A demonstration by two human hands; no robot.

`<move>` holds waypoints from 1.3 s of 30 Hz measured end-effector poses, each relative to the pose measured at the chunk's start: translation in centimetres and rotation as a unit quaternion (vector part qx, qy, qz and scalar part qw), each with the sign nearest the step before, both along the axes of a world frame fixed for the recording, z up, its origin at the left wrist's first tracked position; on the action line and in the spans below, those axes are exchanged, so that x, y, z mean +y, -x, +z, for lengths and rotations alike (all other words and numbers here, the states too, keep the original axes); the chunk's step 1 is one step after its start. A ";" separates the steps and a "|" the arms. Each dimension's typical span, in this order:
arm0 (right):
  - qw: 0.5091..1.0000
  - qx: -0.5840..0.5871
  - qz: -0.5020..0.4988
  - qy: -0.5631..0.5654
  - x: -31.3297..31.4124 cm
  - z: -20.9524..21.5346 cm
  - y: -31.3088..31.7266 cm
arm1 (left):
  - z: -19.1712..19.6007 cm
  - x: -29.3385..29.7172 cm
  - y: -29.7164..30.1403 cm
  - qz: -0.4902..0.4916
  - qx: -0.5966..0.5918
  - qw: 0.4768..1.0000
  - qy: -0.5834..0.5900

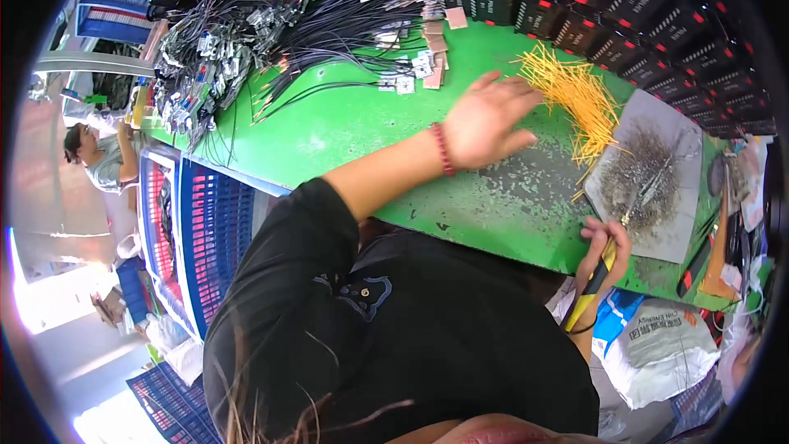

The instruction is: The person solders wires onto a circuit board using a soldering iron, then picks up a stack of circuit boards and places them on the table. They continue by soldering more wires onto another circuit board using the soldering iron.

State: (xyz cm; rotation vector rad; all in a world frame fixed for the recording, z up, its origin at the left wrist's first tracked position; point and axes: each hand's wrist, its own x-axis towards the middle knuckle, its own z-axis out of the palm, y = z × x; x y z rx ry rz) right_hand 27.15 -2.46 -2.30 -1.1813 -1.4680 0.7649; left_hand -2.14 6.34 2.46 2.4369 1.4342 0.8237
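Black red-tabbed boxes [625, 8] behind hands [489, 119]

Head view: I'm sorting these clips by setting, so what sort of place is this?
Probably an electronics assembly workshop: a green workbench carries bundles of black wires, a pile of yellow wire pieces and rows of black boxes.

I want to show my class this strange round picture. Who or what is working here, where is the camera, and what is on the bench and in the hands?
A person works with bare hands; the camera sits on their head, looking down through a fisheye lens, so edges bend. The left hand reaches open toward a heap of yellow wire pieces on the green workbench. The right hand grips a yellow-handled tool over a grey mat of wire scraps. Bundles of black cables and rows of black boxes lie farther back.
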 end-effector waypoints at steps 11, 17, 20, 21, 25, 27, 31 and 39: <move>0.998 -0.060 0.004 0.012 0.4 0.0 0.3 | 0.0 0.3 15.5 0.115 0.057 0.991 -0.033; 0.995 -0.095 -0.009 0.001 0.2 0.1 0.8 | -1.1 1.5 13.9 0.167 0.068 0.984 -0.002; 0.993 -0.115 -0.002 -0.011 0.0 0.4 1.1 | -1.3 0.8 14.1 0.117 0.025 0.988 -0.094; 0.994 -0.109 0.009 -0.020 0.1 0.8 1.2 | -1.0 0.4 14.5 0.107 -0.010 0.990 -0.093; 0.999 -0.029 0.022 -0.024 0.8 1.8 3.7 | 2.6 -2.9 9.3 0.078 -0.190 0.978 0.023; 0.993 -0.022 0.086 -0.077 1.9 3.6 6.9 | 2.4 -4.1 6.2 -0.026 -0.166 0.986 0.017; 0.974 -0.039 0.164 -0.149 3.6 5.5 10.7 | 3.5 -7.0 1.4 -0.069 -0.267 0.952 0.129; 0.991 -0.070 0.082 0.074 2.7 3.1 7.9 | 1.7 -9.2 8.8 0.047 -0.039 0.995 0.078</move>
